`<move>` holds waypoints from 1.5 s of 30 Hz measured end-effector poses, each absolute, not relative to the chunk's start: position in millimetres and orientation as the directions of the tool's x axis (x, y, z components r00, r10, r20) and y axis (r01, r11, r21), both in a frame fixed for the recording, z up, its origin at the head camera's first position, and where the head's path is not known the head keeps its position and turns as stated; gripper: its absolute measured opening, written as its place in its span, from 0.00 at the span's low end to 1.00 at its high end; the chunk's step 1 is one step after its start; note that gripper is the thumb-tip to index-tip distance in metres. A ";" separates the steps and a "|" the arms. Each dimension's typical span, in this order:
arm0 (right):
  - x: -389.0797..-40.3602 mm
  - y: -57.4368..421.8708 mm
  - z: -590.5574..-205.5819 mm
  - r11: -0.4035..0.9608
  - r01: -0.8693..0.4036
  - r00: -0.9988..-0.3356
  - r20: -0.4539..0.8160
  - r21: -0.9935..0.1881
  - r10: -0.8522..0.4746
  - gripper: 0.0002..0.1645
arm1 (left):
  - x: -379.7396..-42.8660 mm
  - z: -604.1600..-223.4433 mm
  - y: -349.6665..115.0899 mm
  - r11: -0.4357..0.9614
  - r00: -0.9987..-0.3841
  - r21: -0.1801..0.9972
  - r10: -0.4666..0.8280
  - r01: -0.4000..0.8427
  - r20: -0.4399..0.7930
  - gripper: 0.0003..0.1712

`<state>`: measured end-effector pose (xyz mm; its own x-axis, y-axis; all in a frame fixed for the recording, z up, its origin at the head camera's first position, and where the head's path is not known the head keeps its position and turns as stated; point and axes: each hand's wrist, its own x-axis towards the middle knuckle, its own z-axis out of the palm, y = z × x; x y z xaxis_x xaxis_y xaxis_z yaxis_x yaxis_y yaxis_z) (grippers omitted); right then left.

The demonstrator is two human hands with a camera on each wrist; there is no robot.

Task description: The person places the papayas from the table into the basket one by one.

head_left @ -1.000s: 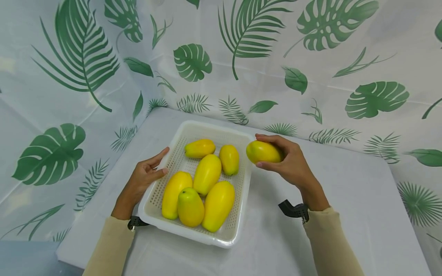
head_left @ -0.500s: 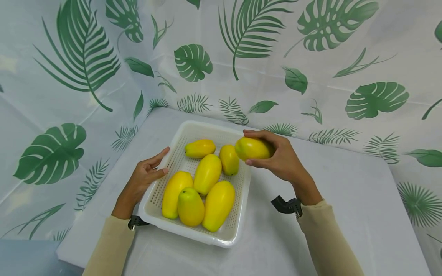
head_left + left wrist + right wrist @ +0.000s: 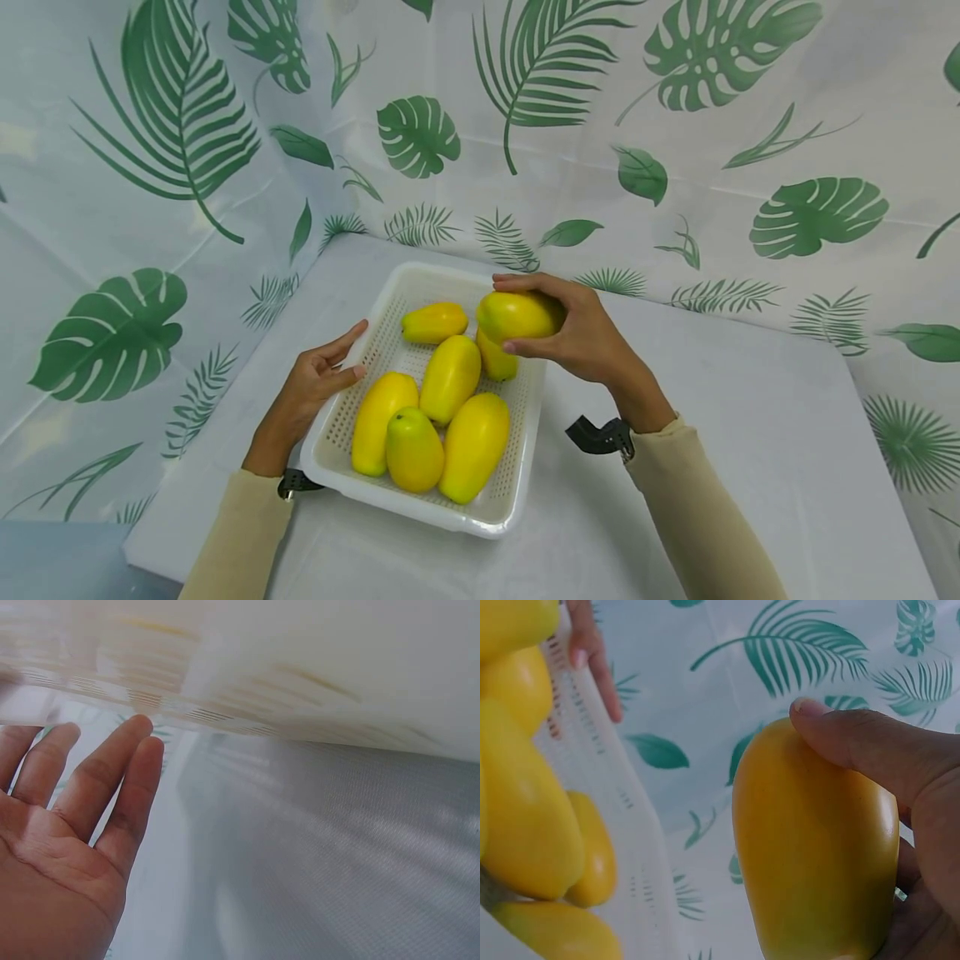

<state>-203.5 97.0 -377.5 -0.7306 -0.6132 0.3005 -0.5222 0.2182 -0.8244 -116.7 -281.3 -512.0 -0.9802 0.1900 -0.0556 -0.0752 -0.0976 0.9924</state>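
My right hand point(image 3: 588, 333) grips a yellow papaya point(image 3: 516, 317), thumb on the near side and fingers over the far side. That papaya is over the right part of a white perforated plastic basket point(image 3: 491, 530) and partly covers another papaya point(image 3: 495, 360) in the head view. Several more yellow papayas lie inside, among them a greenish one point(image 3: 414, 450) near the front. At the basket's left side is my left hand point(image 3: 303, 392), its thumb at the rim. In the left wrist view its fingers point(image 3: 124, 769) are nearly straight, tips right by the wall.
The basket stands at an angle on a white-covered table point(image 3: 712, 467). Behind and to the left hangs a pale sheet point(image 3: 555, 192) with a green leaf print. A black strap point(image 3: 600, 435) juts from the right wrist.
My right hand has moved left with the papaya, from beside the basket's right rim to over its inside. The left hand and the basket have stayed in place.
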 end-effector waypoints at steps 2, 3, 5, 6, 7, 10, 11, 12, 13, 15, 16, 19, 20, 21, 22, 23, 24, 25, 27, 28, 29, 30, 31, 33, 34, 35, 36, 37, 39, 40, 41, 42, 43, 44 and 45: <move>-203.9 92.1 -376.7 0.215 -0.526 -0.722 0.298 -0.823 -0.624 0.40 | -116.7 -512.3 -281.6 -0.100 -0.980 0.992 0.190 -0.077 -0.057 0.41; -204.0 89.9 -376.5 0.212 -0.527 -0.717 0.297 -0.823 -0.630 0.40 | -116.7 -512.3 -281.8 -0.101 -0.980 0.992 0.190 -0.077 -0.057 0.41; -204.2 85.6 -376.1 0.207 -0.529 -0.709 0.296 -0.823 -0.640 0.40 | -116.5 -512.5 -282.1 -0.103 -0.980 0.992 0.191 -0.077 -0.056 0.41; -204.3 83.7 -376.1 0.205 -0.530 -0.707 0.295 -0.823 -0.643 0.40 | -116.4 -512.6 -282.2 -0.104 -0.980 0.992 0.191 -0.077 -0.056 0.41; -204.2 81.9 -375.9 0.204 -0.531 -0.704 0.294 -0.822 -0.647 0.40 | -116.3 -512.7 -282.3 -0.105 -0.980 0.991 0.192 -0.077 -0.056 0.41; -203.7 76.9 -375.1 0.205 -0.531 -0.696 0.285 -0.822 -0.658 0.40 | -115.9 -513.1 -282.8 -0.106 -0.979 0.992 0.194 -0.075 -0.053 0.41; -203.7 75.2 -374.8 0.205 -0.530 -0.694 0.282 -0.823 -0.662 0.40 | -115.7 -513.4 -283.0 -0.107 -0.979 0.992 0.195 -0.074 -0.052 0.41; -203.6 73.6 -374.7 0.206 -0.528 -0.692 0.277 -0.824 -0.666 0.40 | -115.7 -513.6 -283.1 -0.108 -0.979 0.992 0.196 -0.072 -0.049 0.41; -203.8 71.9 -374.7 0.205 -0.527 -0.690 0.274 -0.825 -0.670 0.39 | -115.6 -513.7 -283.3 -0.109 -0.979 0.992 0.196 -0.068 -0.046 0.41; -204.3 68.4 -375.0 0.205 -0.526 -0.685 0.268 -0.826 -0.678 0.39 | -115.5 -514.0 -283.5 -0.112 -0.980 0.992 0.196 -0.065 -0.042 0.41; -204.7 66.6 -375.4 0.206 -0.525 -0.683 0.265 -0.826 -0.680 0.39 | -115.5 -514.2 -283.6 -0.113 -0.980 0.992 0.195 -0.064 -0.041 0.41; -205.8 60.8 -376.7 0.205 -0.520 -0.678 0.254 -0.829 -0.690 0.39 | -115.7 -514.3 -283.8 -0.116 -0.981 0.991 0.192 -0.063 -0.040 0.41; -206.2 58.7 -377.1 0.204 -0.516 -0.675 0.249 -0.832 -0.695 0.39 | -115.7 -514.3 -283.8 -0.117 -0.981 0.991 0.190 -0.065 -0.042 0.41; -206.6 56.6 -377.7 0.202 -0.512 -0.672 0.243 -0.835 -0.700 0.39 | -115.7 -514.4 -283.8 -0.117 -0.981 0.991 0.190 -0.066 -0.043 0.41; -206.9 54.3 -378.0 0.199 -0.508 -0.667 0.237 -0.838 -0.706 0.39 | -115.7 -514.4 -283.8 -0.118 -0.981 0.991 0.190 -0.067 -0.044 0.41; -207.2 52.0 -378.3 0.193 -0.504 -0.661 0.232 -0.842 -0.713 0.39 | -115.6 -514.4 -283.8 -0.118 -0.981 0.991 0.190 -0.068 -0.045 0.41; -207.5 49.7 -378.8 0.189 -0.500 -0.656 0.228 -0.845 -0.719 0.38 | -115.6 -514.5 -283.9 -0.119 -0.981 0.991 0.190 -0.069 -0.045 0.41; -207.8 47.4 -379.3 0.183 -0.495 -0.651 0.223 -0.849 -0.726 0.38 | -115.6 -514.5 -284.0 -0.120 -0.981 0.990 0.191 -0.069 -0.045 0.41; -208.1 43.2 -380.1 0.176 -0.490 -0.642 0.217 -0.854 -0.736 0.38 | -115.3 -514.5 -284.4 -0.120 -0.980 0.990 0.193 -0.070 -0.046 0.41; -208.3 41.1 -380.6 0.170 -0.487 -0.637 0.215 -0.857 -0.740 0.38 | -115.2 -514.5 -284.6 -0.121 -0.980 0.990 0.194 -0.070 -0.046 0.41; -208.6 39.1 -381.2 0.168 -0.486 -0.633 0.213 -0.858 -0.745 0.38 | -115.2 -514.5 -284.8 -0.120 -0.980 0.990 0.195 -0.070 -0.045 0.41; -208.9 37.2 -381.8 0.166 -0.486 -0.629 0.211 -0.858 -0.749 0.38 | -115.2 -514.4 -284.9 -0.122 -0.980 0.990 0.196 -0.070 -0.045 0.41; -209.1 35.4 -382.3 0.164 -0.486 -0.624 0.209 -0.859 -0.753 0.38 | -115.2 -514.3 -285.0 -0.122 -0.979 0.990 0.197 -0.071 -0.046 0.41; -209.5 32.2 -383.1 0.164 -0.488 -0.618 0.206 -0.857 -0.759 0.38 | -115.3 -514.1 -284.9 -0.127 -0.978 0.989 0.202 -0.074 -0.047 0.41; -209.7 30.7 -383.6 0.163 -0.489 -0.615 0.206 -0.857 -0.761 0.38 | -115.5 -513.9 -284.7 -0.130 -0.978 0.989 0.203 -0.074 -0.047 0.41; -209.9 29.4 -383.8 0.165 -0.491 -0.613 0.205 -0.855 -0.763 0.38 | -115.6 -513.8 -284.6 -0.132 -0.978 0.988 0.205 -0.075 -0.046 0.41; -210.1 28.2 -384.0 0.164 -0.494 -0.611 0.206 -0.854 -0.765 0.38 | -115.8 -513.6 -284.4 -0.134 -0.977 0.988 0.207 -0.076 -0.047 0.41; -210.4 26.9 -384.3 0.163 -0.495 -0.609 0.207 -0.853 -0.766 0.38 | -115.8 -513.3 -284.2 -0.135 -0.977 0.988 0.208 -0.076 -0.047 0.41; -211.1 24.6 -384.8 0.162 -0.501 -0.605 0.210 -0.850 -0.768 0.38 | -115.9 -512.8 -283.9 -0.135 -0.977 0.988 0.209 -0.076 -0.047 0.41; -211.7 23.4 -385.2 0.161 -0.504 -0.603 0.212 -0.849 -0.769 0.38 | -115.8 -512.4 -283.8 -0.135 -0.977 0.988 0.209 -0.078 -0.048 0.41; -212.3 22.3 -385.7 0.163 -0.509 -0.602 0.214 -0.845 -0.770 0.38 | -115.8 -512.1 -283.6 -0.134 -0.977 0.988 0.209 -0.080 -0.051 0.41; -212.9 21.4 -386.5 0.162 -0.511 -0.600 0.215 -0.844 -0.771 0.38 | -115.8 -511.6 -283.3 -0.133 -0.977 0.988 0.208 -0.083 -0.054 0.41; -213.6 20.4 -387.6 0.165 -0.511 -0.600 0.214 -0.843 -0.771 0.38 | -115.6 -511.1 -283.0 -0.132 -0.976 0.988 0.208 -0.086 -0.057 0.41; -214.2 19.5 -388.7 0.169 -0.511 -0.602 0.211 -0.843 -0.770 0.38 | -115.6 -510.7 -282.8 -0.132 -0.976 0.987 0.208 -0.088 -0.059 0.41; -214.8 18.6 -389.8 0.173 -0.510 -0.603 0.207 -0.842 -0.771 0.37 | -115.6 -510.6 -282.6 -0.131 -0.976 0.987 0.208 -0.089 -0.061 0.41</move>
<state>-214.8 18.6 -389.8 -0.6027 -0.7705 0.2073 -0.5104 0.1726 -0.8424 -115.6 -282.6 -510.6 -0.9763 0.2078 -0.0608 -0.0894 -0.1313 0.9873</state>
